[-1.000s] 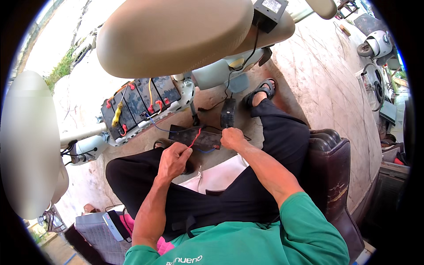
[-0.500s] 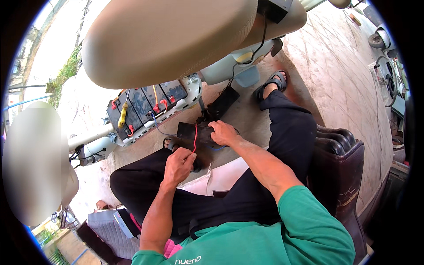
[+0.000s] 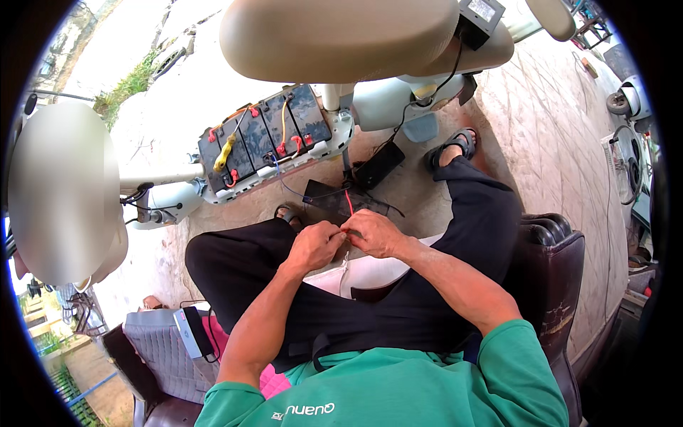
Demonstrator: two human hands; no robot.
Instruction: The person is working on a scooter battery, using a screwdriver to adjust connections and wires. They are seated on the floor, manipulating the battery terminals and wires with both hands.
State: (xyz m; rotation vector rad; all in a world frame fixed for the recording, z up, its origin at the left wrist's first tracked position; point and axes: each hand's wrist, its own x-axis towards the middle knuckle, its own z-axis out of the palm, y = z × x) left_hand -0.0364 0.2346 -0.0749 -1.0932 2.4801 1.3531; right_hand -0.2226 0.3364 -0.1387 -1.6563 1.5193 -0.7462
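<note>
My left hand (image 3: 315,246) and my right hand (image 3: 375,233) meet above my lap, fingers pinched on the end of a red wire (image 3: 349,202). The wire rises from a dark connector behind the hands; its held tip is mostly hidden by fingers. Just beyond lies a flat black box (image 3: 327,196) on the floor, partly behind my right hand. A thin blue wire (image 3: 286,186) runs from it toward a row of black batteries (image 3: 267,128) with red terminal covers. A screwdriver with a yellow handle (image 3: 225,152) rests on the batteries.
A beige seat (image 3: 341,39) and a pale scooter frame (image 3: 167,178) overhang the work spot. Another black box (image 3: 380,165) with a cable lies on the floor. A dark leather chair (image 3: 544,285) stands on the right, and a grey quilted seat (image 3: 153,345) on the left.
My right hand has left the black box and come down beside my left hand, onto the red wire. My left hand has shifted right. The whole view has also shifted.
</note>
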